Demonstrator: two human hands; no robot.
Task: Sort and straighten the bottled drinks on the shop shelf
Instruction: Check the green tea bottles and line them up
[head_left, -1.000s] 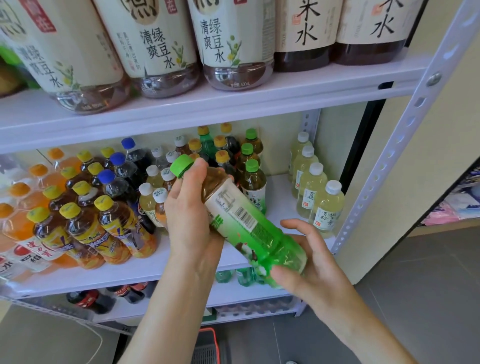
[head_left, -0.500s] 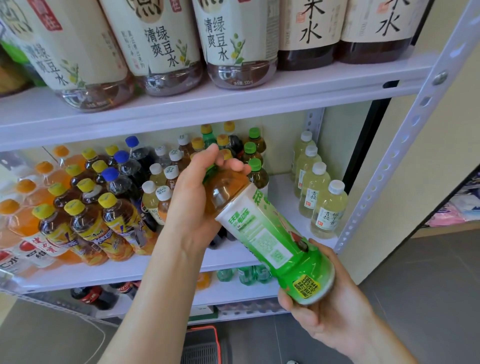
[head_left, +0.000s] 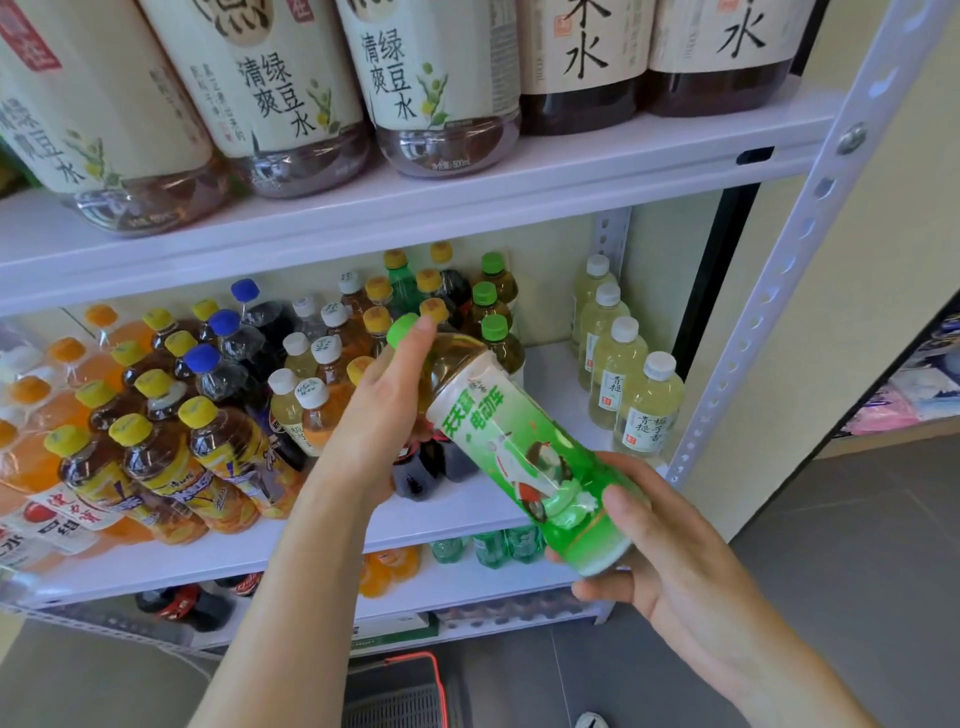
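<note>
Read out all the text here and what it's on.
"清爽绿豆水": pale-label bottles, top shelf.
"水": dark bottles beside them.
"500mL": one pale-label bottle's base.
"天天赢 电动车": held green bottle.
"青提": white-capped bottles.
Other labels: too blurred.

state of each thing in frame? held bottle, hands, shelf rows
green-label bottle: capped, tilted, off the shelf, cap toward it.
left hand: grips its neck end.
right hand: curled round its base.
pale white-capped bottles: upright, capped, one row.
green-capped bottles: upright, capped, behind the held one.
yellow-capped tea bottles: capped, standing in packed rows.
</note>
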